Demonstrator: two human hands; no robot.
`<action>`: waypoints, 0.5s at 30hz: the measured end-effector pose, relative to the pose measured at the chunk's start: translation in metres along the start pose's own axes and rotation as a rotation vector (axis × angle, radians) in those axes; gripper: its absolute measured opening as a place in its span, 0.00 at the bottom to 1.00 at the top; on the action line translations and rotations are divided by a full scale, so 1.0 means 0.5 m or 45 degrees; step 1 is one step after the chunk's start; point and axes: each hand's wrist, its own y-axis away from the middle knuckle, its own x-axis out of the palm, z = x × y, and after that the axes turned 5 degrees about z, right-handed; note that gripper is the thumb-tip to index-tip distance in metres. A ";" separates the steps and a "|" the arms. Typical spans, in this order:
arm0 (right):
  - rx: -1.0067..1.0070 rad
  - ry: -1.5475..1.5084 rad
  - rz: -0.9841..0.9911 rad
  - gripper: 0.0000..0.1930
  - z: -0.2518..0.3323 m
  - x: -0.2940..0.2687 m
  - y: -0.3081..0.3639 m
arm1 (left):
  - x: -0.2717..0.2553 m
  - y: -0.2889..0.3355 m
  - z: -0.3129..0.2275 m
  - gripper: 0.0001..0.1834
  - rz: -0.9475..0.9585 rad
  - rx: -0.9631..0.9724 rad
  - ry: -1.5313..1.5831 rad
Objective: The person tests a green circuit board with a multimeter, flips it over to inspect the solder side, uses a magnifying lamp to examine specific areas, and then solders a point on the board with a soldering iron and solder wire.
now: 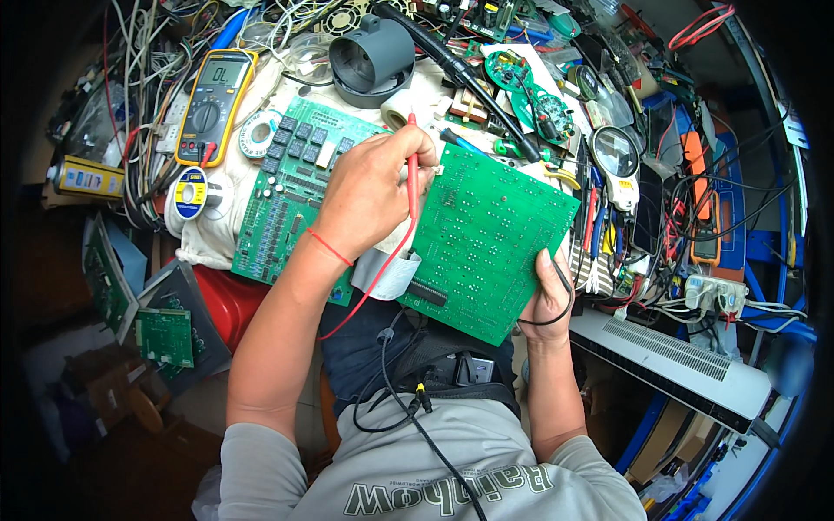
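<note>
The green square circuit board [495,252], toward three o'clock, looks smooth and glossy; the slim red probe [413,189] is smooth plastic. Near twelve o'clock, the grey hollow plastic cylinder [382,50] appears matt; at six, the grey shirt [495,438] is matt cloth.

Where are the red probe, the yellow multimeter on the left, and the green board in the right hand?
Red probe [413,195]: head view, on its handle.
Yellow multimeter [207,115]: head view, on its round dial.
Green board [493,243]: head view, mid-board on the face turned up.
</note>
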 end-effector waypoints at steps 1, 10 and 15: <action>-0.002 -0.003 0.000 0.28 0.000 0.000 0.000 | 0.001 0.000 -0.001 0.09 0.002 -0.006 0.011; 0.007 0.020 0.006 0.28 0.004 0.002 -0.004 | 0.010 -0.006 0.003 0.10 0.002 0.037 0.018; 0.029 0.018 -0.028 0.28 0.005 0.003 -0.003 | 0.015 -0.011 0.009 0.11 -0.011 0.071 -0.026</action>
